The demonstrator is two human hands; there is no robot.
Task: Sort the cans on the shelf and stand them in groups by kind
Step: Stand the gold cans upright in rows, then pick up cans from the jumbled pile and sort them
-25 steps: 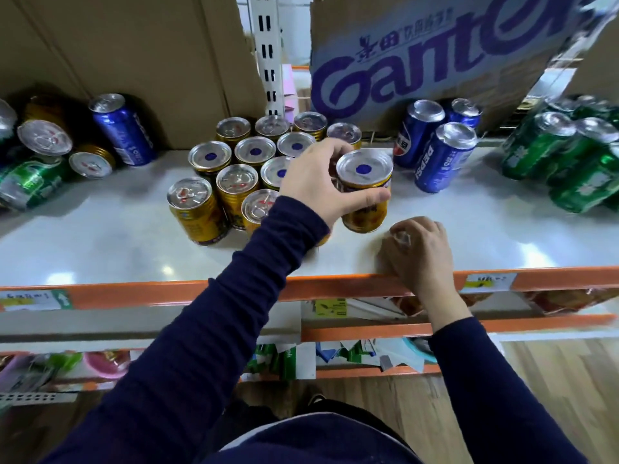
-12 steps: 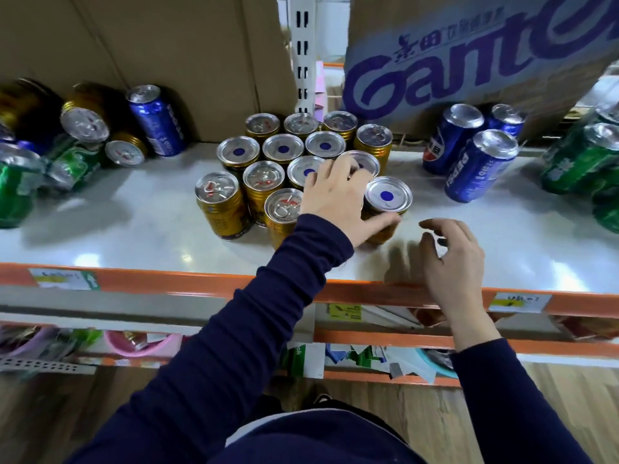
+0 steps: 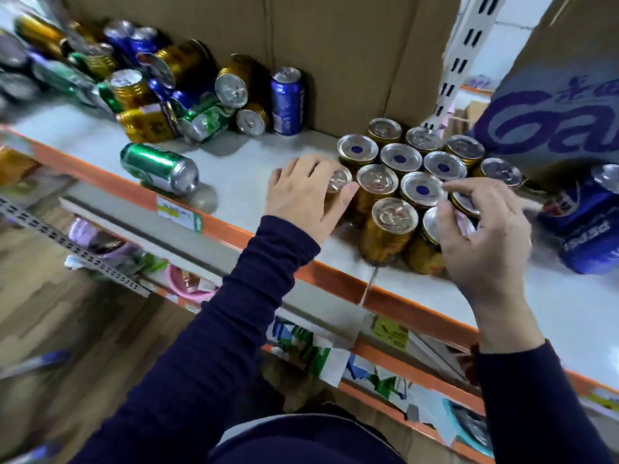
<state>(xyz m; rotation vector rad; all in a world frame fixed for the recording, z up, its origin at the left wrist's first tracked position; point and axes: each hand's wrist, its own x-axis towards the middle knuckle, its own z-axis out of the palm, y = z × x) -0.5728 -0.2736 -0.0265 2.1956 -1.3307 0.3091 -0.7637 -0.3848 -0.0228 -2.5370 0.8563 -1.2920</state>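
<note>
A tight group of gold cans (image 3: 388,226) stands upright on the white shelf (image 3: 241,185), right of centre. My left hand (image 3: 303,195) lies with straight fingers against the front-left gold can (image 3: 340,179) of the group. On the group's right side my right hand (image 3: 485,239) curls its thumb and fingers over the front-right gold can (image 3: 425,252). One green can (image 3: 160,167) lies on its side near the shelf's front edge. A jumbled heap of gold, green and blue cans (image 3: 150,92) lies at the far left. Blue cans (image 3: 582,229) stand at the right.
Brown cardboard boxes (image 3: 335,45) back the shelf, and a printed carton (image 3: 552,122) stands behind the blue cans. The shelf's orange front rail (image 3: 402,304) carries price tags. A lower shelf with packets shows beneath, then wooden floor.
The view has swung left and tilted. My left hand let go of the front-right gold can and moved to the group's left side. My right hand rose from the shelf edge onto that can.
</note>
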